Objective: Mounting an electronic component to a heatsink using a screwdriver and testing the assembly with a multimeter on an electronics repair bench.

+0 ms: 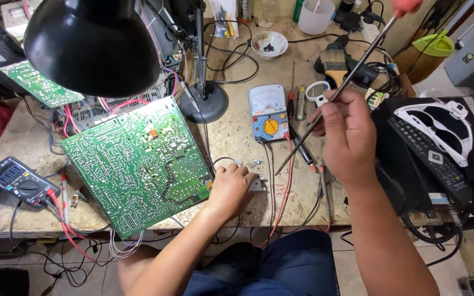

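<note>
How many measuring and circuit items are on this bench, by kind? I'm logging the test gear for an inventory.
Analog meters: 1, the analog meter with a yellow dial, near the right hand, which holds a long screwdriver.
Digital meters: 1, the digital meter at the bench's left edge.
Green circuit boards: 2, the large board beside the left hand and the smaller board behind.
Total: 4

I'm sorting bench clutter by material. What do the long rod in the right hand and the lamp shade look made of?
The rod in the right hand looks like bare metal: thin, grey, with a dull sheen; its red tip seems plastic. The lamp shade looks like black painted metal, smooth and glossy with soft highlights, though plastic is possible.
</note>
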